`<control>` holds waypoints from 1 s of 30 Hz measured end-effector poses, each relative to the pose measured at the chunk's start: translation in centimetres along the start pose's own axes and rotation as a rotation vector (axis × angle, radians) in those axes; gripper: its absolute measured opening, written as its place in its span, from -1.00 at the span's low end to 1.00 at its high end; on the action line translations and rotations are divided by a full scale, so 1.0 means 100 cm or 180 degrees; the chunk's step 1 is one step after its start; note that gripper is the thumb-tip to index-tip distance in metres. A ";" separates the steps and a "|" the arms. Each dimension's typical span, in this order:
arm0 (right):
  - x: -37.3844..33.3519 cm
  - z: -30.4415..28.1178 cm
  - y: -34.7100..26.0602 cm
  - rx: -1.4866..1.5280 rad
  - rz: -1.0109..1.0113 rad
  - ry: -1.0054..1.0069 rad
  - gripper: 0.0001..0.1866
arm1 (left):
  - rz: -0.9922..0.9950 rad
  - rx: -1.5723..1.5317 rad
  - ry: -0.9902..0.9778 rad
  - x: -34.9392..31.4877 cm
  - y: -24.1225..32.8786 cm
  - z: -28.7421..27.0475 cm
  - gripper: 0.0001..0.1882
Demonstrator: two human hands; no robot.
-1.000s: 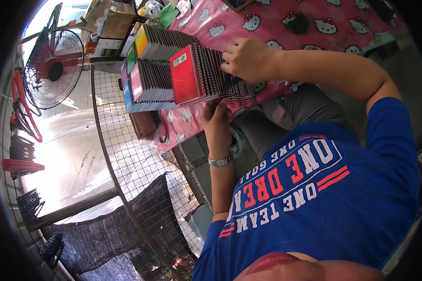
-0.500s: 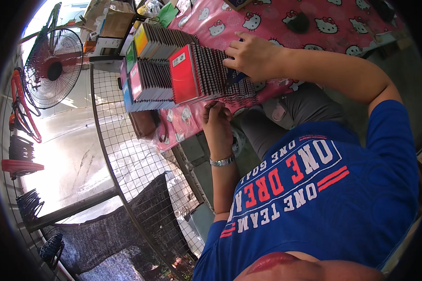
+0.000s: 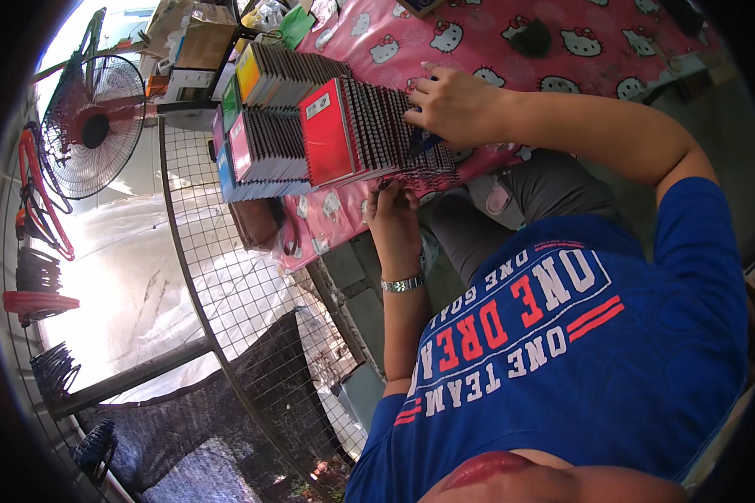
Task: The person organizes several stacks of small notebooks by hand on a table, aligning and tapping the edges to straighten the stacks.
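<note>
A red-covered spiral notebook (image 3: 327, 130) fronts a row of spiral notebooks (image 3: 377, 126) on the table, their dark wire bindings facing up. Over the right end of this row my right hand (image 3: 457, 105) is closed, its fingers curled around a dark blue object (image 3: 425, 144) whose kind I cannot make out. My left hand (image 3: 392, 204) is at the row's near lower edge, fingers curled together by the notebooks' corners; whatever it pinches is hidden. More notebook stacks with pink (image 3: 240, 144), yellow (image 3: 250, 75), green and blue covers stand to the left.
A pink table cover (image 3: 403, 42) with cartoon cat faces lies under the notebooks. A brown bag (image 3: 256, 222) sits by the table's left edge, near a wire mesh panel (image 3: 197, 176). Boxes (image 3: 205, 42) and a fan (image 3: 96, 130) are at the far left.
My left hand has shifted slightly right, its wrist turning a little. My right hand has moved slightly right and down, still around the dark blue object. The notebooks' arrangement looks the same.
</note>
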State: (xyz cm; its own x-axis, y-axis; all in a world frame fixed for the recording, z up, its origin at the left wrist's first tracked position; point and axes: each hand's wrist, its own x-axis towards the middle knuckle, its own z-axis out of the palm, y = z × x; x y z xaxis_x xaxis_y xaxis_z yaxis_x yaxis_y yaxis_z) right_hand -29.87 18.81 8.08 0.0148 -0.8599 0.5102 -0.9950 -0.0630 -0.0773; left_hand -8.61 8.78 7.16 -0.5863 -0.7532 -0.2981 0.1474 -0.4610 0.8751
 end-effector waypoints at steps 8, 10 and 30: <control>0.006 -0.005 -0.007 0.0208 0.0275 -0.1190 -0.73 | 0.0204 0.0893 -0.0172 0.002 -0.007 0.002 -0.84; -0.005 0.000 -0.001 0.0124 0.0179 -0.0430 -0.82 | 0.0232 0.0583 0.0134 -0.002 -0.008 0.009 -0.84; 0.003 0.009 -0.011 -0.0016 0.0220 -0.1043 -0.76 | 0.0349 0.1165 0.0271 0.001 -0.027 0.010 -0.62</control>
State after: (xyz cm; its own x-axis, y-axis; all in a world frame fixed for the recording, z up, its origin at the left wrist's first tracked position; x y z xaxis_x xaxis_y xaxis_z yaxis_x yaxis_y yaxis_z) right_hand -28.64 18.19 7.59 -0.0228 -0.9793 0.2011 -0.9952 0.0031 -0.0976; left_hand -9.85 10.43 5.14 -0.5123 -0.8321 -0.2125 -0.0974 -0.1896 0.9770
